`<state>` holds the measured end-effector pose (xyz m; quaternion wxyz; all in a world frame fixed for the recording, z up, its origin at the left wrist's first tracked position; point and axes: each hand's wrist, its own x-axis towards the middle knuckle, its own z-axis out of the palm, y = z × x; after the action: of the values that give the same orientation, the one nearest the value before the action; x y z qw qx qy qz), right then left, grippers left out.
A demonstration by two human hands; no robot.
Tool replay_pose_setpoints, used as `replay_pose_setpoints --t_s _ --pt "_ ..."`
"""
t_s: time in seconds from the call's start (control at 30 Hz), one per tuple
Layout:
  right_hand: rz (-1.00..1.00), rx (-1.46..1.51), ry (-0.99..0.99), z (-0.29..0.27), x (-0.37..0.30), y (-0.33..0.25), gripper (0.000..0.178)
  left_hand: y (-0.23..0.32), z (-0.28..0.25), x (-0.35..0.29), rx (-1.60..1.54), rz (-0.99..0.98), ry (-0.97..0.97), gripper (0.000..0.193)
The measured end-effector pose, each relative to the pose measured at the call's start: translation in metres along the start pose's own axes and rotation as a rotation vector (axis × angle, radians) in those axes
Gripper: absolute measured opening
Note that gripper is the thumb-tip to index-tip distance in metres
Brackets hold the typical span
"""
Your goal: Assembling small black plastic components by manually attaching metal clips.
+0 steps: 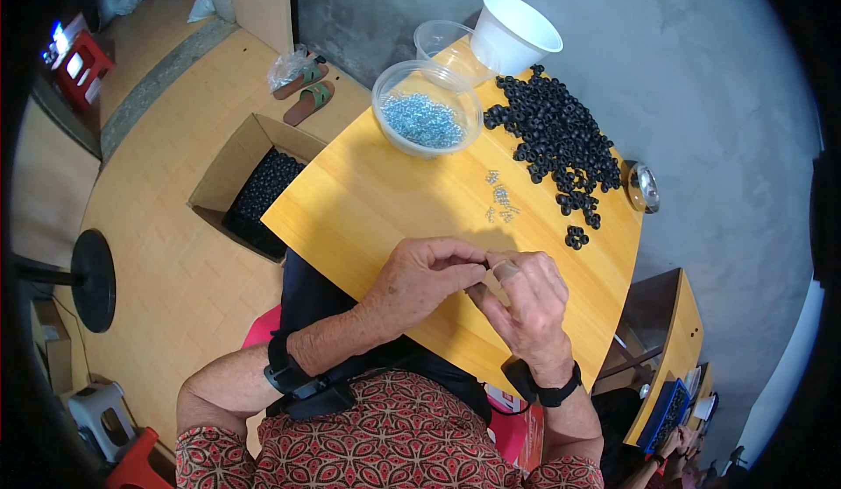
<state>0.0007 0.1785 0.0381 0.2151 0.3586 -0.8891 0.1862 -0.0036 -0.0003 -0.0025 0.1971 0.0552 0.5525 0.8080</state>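
Note:
My left hand (416,277) and my right hand (532,303) meet above the near part of the wooden table (368,218). Thumb and fingers of the left are pinched around a small dark piece (486,265), mostly covered by the fingertips. The right hand's fingers are curled closed against it, and whatever they grip is hidden. A tan band (505,270) wraps one right finger. Just beyond the hands lie several small silvery metal pieces (501,198). Farther right spreads a heap of black ring-shaped parts (561,130), with a few (576,238) apart from it.
A clear tub (381,121) of small bluish-silver pieces stands at the far left, near another clear tub (429,38) and a white bowl (512,29). A round metal object (642,189) sits at the right edge. A cardboard box (219,174) holds black parts on the floor. Another person's hands (679,441) work lower right.

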Motion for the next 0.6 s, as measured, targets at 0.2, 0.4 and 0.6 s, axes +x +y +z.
replay_pose_setpoints --t_s 0.2,0.4,0.6 --pt "0.008 -0.033 -0.023 0.0 0.0 -0.0017 0.036 -0.0025 -0.0027 0.0027 0.099 -0.014 0.002 0.021" --pt "0.076 -0.04 0.024 -0.002 0.0006 -0.002 0.034 -0.003 -0.0028 0.0039 0.091 0.05 0.023 0.024" --pt "0.028 -0.063 -0.012 0.0002 0.0007 -0.0046 0.03 -0.0033 -0.0062 0.0039 0.205 -0.057 -0.063 0.026"
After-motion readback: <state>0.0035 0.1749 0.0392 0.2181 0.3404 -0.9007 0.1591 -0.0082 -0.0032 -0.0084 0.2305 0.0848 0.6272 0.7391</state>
